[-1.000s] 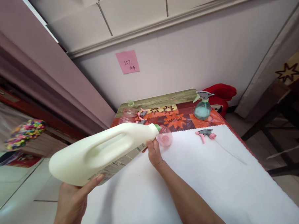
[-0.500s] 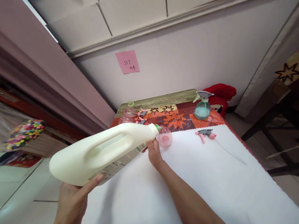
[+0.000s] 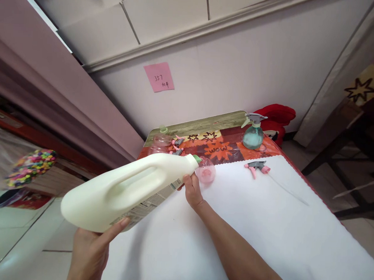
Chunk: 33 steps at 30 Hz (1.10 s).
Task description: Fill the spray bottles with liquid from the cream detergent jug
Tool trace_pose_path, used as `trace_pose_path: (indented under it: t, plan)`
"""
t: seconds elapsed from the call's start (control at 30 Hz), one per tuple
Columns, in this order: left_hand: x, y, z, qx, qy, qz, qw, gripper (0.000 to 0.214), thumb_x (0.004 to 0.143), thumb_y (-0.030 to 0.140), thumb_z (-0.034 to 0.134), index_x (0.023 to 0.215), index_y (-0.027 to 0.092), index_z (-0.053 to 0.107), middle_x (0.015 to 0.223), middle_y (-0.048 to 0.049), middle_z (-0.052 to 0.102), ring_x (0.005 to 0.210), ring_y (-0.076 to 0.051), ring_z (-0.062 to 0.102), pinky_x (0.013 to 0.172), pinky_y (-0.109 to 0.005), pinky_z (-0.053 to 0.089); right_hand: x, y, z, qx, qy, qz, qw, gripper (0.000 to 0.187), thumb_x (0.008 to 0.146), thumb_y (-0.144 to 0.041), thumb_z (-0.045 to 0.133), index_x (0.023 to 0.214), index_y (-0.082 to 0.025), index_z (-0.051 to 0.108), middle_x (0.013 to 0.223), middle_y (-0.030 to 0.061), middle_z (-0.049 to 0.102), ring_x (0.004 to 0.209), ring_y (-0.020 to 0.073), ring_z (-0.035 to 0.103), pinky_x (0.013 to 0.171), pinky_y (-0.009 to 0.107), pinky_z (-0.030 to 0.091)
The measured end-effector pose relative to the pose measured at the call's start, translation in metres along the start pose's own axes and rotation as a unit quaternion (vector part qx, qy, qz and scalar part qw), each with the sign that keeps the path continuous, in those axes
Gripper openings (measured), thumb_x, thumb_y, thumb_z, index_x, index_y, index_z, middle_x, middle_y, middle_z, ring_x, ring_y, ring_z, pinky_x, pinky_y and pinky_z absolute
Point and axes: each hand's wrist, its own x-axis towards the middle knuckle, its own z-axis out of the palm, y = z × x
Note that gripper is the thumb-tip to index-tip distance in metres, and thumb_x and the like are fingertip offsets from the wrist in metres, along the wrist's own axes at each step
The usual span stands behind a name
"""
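**Cream jug tipped onto a small pink bottle, one hand at each end**

The fingers of the left hand (image 3: 89,251) are wrapped under the base of a cream plastic jug (image 3: 125,191), thumb pressed flat on its label side, bearing its weight. The right hand (image 3: 192,192) sits just under the jug's neck. Its fingers curl up behind the neck, and it cannot be told whether they grip anything or only rest there.

The jug lies tilted, almost on its side, handle uppermost, base out past the bench edge. Its green spout (image 3: 197,158) touches the small pink bottle (image 3: 206,171), which stands at the jug's mouth on a white cloth (image 3: 264,226).

Beyond the jug's mouth, on the cloth, lies a loose pink-and-grey trigger sprayer (image 3: 257,166) with its thin tube trailing away. Farther off stands a teal spray bottle (image 3: 253,132), and behind that a red soft object (image 3: 276,115). Behind the jug's neck, partly hidden by it, are clear bottles (image 3: 160,141) and more sprayer heads (image 3: 177,141).

The bench (image 3: 206,123) cover past the jug's mouth reads "WOW" (image 3: 219,149). A pink note (image 3: 159,76) on the wall above the jug reads "357", with smaller marks I cannot read. The jug's label (image 3: 147,204) print is too small to read.
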Motion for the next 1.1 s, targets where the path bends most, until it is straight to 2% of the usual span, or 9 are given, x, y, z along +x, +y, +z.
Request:
trace_pose_path:
  t: [0.3,0.6,0.93,1.1]
  plan:
    - [0.000,-0.004,-0.002,-0.021,-0.001,-0.012,1.000,0.074,0.057,0.024,0.092,0.127,0.025,0.067,0.127,-0.0064,0.071,0.124,-0.036,0.061,0.107,-0.052,0.048,0.000,-0.002,0.001,0.001,-0.002,0.001,1.000,0.053,0.086,-0.071,0.050,0.094,-0.018,0.053,0.072,0.0014,0.063,0.050,0.0130,0.059,0.044,0.026,0.050]
    - [-0.002,0.008,0.003,0.003,0.000,-0.005,1.000,0.080,0.054,0.027,0.092,0.130,0.020,0.066,0.125,-0.0099,0.071,0.121,-0.038,0.063,0.105,-0.052,0.049,0.000,-0.001,0.000,0.004,-0.004,0.003,1.000,0.054,0.087,-0.070,0.051,0.098,-0.018,0.055,0.070,0.0006,0.063,0.050,0.0132,0.059,0.044,0.026,0.051]
    - [-0.001,0.007,0.003,0.005,0.001,0.004,1.000,0.079,0.055,0.027,0.092,0.130,0.021,0.066,0.123,-0.0094,0.072,0.119,-0.037,0.064,0.105,-0.054,0.049,0.000,-0.002,0.000,0.005,0.000,-0.003,1.000,0.054,0.087,-0.070,0.051,0.096,-0.017,0.055,0.071,0.0008,0.062,0.049,0.0126,0.059,0.044,0.025,0.050]
    - [0.000,0.003,0.001,-0.009,-0.017,0.010,1.000,0.076,0.059,0.024,0.091,0.130,0.023,0.066,0.129,-0.0084,0.070,0.121,-0.034,0.063,0.105,-0.048,0.050,0.000,-0.002,0.000,0.003,-0.001,-0.002,1.000,0.056,0.087,-0.070,0.051,0.099,-0.016,0.056,0.071,0.0012,0.063,0.049,0.0130,0.060,0.044,0.026,0.051]
